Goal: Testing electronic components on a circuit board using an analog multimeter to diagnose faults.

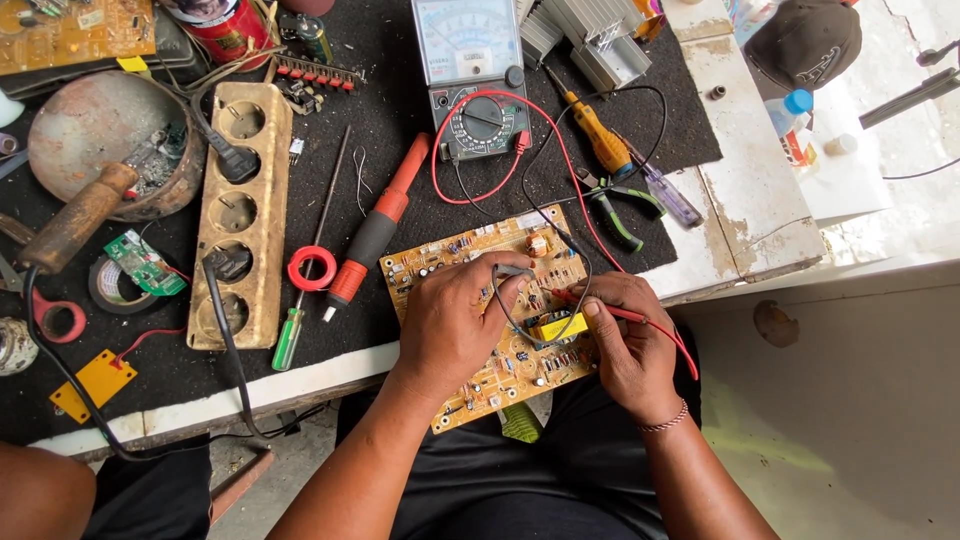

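Circuit board (480,262), tan w/ small parts, is held at the near edge of the bench, partly overhanging the lap, tilted so its left-far corner sits on the black mat (400,120). Left hand (455,320) is laid on the board's middle, fingers curled narrow, black probe lead (520,272) pinched at the fingertips. Right hand (625,345) is set on the board's right end, fingers closed on the red probe (640,318), tip pressed beside a yellow component (560,327). Red and black wires are run from both probes to the far side, into an analog multimeter (470,75) lying well apart from the board. Left of the board, a red-and-black soldering tool (375,232) is laid diagonally, a roll of red tape (312,268) just beside it, and a green-handled screwdriver (290,335) near the bench edge. Further left, a beige power strip (240,215) is seen w/ two black plugs in it. Right of the meter, an orange screwdriver (600,135) and green-handled pliers (615,205) are laid near each other on the mat.
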